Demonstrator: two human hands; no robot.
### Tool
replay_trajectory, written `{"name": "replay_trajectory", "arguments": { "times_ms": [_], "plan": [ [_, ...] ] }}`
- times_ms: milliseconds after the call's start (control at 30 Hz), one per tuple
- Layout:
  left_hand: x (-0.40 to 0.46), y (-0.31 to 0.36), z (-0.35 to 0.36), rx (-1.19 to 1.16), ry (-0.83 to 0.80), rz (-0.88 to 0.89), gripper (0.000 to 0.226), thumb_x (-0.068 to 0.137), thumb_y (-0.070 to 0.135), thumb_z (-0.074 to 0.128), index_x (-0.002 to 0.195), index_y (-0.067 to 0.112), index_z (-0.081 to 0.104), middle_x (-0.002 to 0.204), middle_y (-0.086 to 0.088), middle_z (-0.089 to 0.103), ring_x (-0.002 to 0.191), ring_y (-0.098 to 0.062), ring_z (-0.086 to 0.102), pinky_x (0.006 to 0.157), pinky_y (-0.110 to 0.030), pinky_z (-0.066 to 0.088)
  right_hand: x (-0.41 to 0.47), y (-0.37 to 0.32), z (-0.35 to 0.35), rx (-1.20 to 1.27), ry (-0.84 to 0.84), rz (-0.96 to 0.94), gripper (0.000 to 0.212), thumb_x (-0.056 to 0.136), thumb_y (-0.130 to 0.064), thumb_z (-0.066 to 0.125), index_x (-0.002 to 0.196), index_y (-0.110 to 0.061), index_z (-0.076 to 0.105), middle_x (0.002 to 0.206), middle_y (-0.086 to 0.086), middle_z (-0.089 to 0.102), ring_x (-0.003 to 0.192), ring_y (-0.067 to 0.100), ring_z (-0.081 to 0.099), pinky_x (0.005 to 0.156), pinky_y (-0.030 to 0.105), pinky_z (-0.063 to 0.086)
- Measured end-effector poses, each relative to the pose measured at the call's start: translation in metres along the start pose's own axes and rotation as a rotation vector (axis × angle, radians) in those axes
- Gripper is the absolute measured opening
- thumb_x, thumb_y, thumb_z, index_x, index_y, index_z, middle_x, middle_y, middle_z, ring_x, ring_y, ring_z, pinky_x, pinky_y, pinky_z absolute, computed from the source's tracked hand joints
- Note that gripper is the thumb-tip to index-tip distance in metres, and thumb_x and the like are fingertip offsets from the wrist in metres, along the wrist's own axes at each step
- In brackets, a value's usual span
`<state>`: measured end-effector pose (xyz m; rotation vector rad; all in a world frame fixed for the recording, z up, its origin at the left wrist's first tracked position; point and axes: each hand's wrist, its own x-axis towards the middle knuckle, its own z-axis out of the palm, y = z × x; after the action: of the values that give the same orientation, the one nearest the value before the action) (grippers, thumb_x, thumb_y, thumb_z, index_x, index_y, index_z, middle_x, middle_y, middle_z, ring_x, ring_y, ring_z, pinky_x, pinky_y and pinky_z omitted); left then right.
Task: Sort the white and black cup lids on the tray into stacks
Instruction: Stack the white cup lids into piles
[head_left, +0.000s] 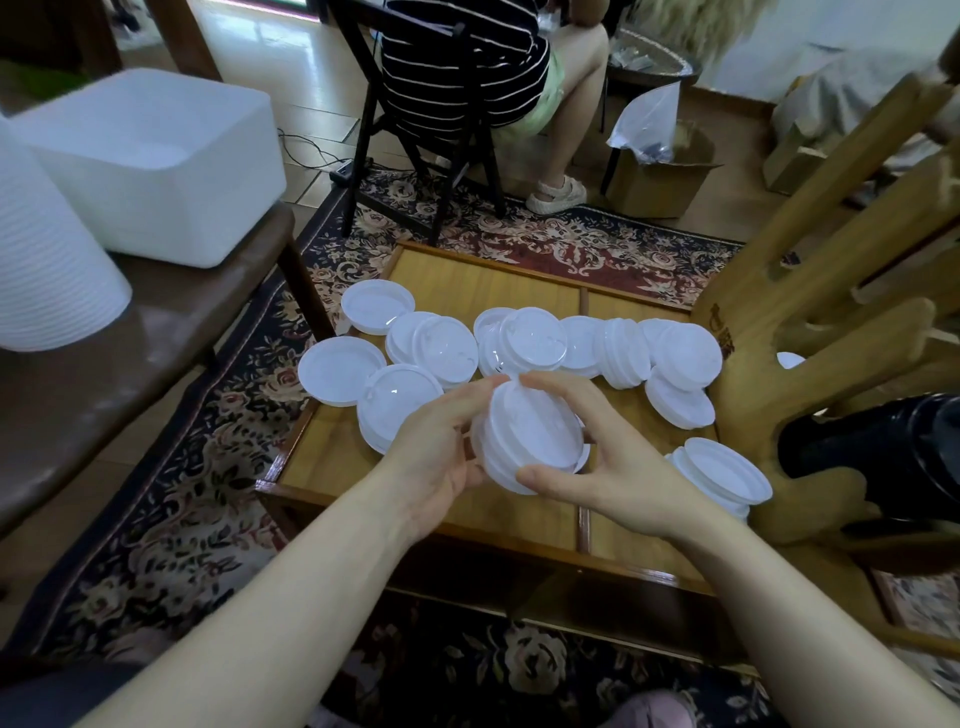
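White round plastic cup lids (519, 343) lie scattered across the shallow wooden tray (467, 283), which sits on a floral rug (171, 519). Left hand (436, 457) and right hand (613, 467) together grip a small stack of white lids (530, 436) above it.

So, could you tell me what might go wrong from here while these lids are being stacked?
1. The small stack of white lids is held tilted between the left hand and right hand; a loose lid could slide off.
2. Two lids overhang the tray's left edge and could be knocked onto the rug.
3. The loose pile leans unevenly and might topple if brushed.
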<state>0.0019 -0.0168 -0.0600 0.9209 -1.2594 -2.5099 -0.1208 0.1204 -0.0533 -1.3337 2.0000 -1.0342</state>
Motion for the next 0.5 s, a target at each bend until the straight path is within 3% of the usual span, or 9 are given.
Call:
{"name": "replay_trajectory", "arguments": {
  "times_ms": [133, 300, 433, 500],
  "plan": [
    [-0.002, -0.001, 0.000, 0.025, -0.059, 0.031, 0.038, 0.090, 0.023, 0.066, 0.128, 0.019, 0.065, 0.120, -0.004, 0.073, 0.110, -0.023, 0.070, 0.084, -0.038, 0.059, 0.000, -0.001, 0.002, -0.021, 0.023, -0.010, 0.073, 0.073, -0.044, 0.075, 0.137, -0.038, 0.042, 0.140, -0.021, 0.041, 0.134, -0.003, 0.035, 0.104, 0.023, 0.037],
    [0.001, -0.003, 0.000, 0.021, 0.005, 0.044, 0.043, 0.087, 0.023, 0.070, 0.129, 0.017, 0.065, 0.119, -0.007, 0.073, 0.107, -0.024, 0.071, 0.072, -0.036, 0.061, -0.001, -0.005, 0.008, -0.041, 0.092, 0.015, 0.069, 0.067, -0.051, 0.078, 0.125, -0.053, 0.041, 0.133, -0.028, 0.039, 0.129, -0.009, 0.034, 0.100, 0.017, 0.036],
    [0.001, -0.004, 0.002, -0.008, 0.035, 0.051, 0.053, 0.073, 0.031, 0.075, 0.124, 0.017, 0.069, 0.117, -0.006, 0.074, 0.107, -0.024, 0.071, 0.068, -0.035, 0.060, -0.001, -0.008, 0.011, -0.085, 0.162, 0.045, 0.075, 0.065, -0.046, 0.087, 0.122, -0.048, 0.037, 0.129, -0.021, 0.038, 0.120, -0.014, 0.036, 0.090, 0.013, 0.038],
    [0.001, -0.003, 0.002, -0.011, 0.039, 0.057, 0.043, 0.080, 0.027, 0.074, 0.122, 0.017, 0.070, 0.115, -0.005, 0.075, 0.101, -0.021, 0.072, 0.061, -0.029, 0.057, -0.001, -0.009, 0.013, -0.106, 0.176, 0.044, 0.077, 0.064, -0.047, 0.086, 0.121, -0.047, 0.035, 0.126, -0.021, 0.036, 0.117, -0.017, 0.036, 0.086, 0.009, 0.038]
  ]
}}
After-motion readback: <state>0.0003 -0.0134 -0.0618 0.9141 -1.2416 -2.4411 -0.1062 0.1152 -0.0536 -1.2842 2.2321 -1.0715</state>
